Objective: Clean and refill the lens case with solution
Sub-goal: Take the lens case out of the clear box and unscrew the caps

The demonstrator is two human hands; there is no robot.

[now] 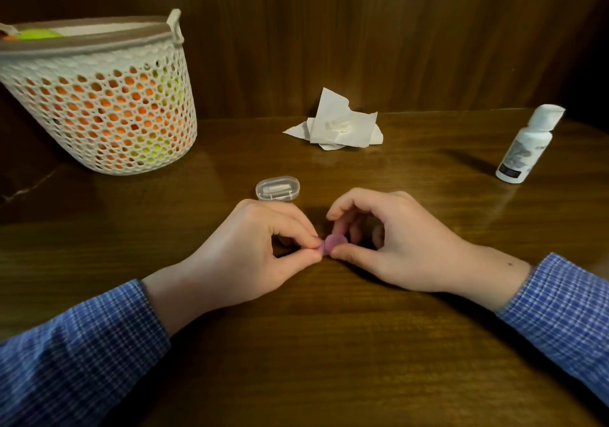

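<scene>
presently the lens case [333, 243], a small pink-purple piece, sits low over the tabletop [329, 344] between both hands. the left hand [257, 255] pinches its left end between thumb and forefinger; the right hand [392, 245] has thumb and curled fingers [339, 225] closed on the round cap at its right end.

handling, as judged: the case appears light, rigid plastic, likely slick once wet. best held as now, one end pinched steady while the cap is gripped by its rim and turned. contents of the case cannot be seen.

containers noted:
- clear lidded box [277, 188], just beyond the left fingers; a pale oblong item inside, not identifiable.
- white solution bottle [527, 145], well apart, far right of the right fingers, upright, cap on; fill level not visible.
- crumpled tissue [336, 123], well beyond both hands.
- mesh basket [99, 97], far left and beyond, holding orange and yellow-green items.
</scene>
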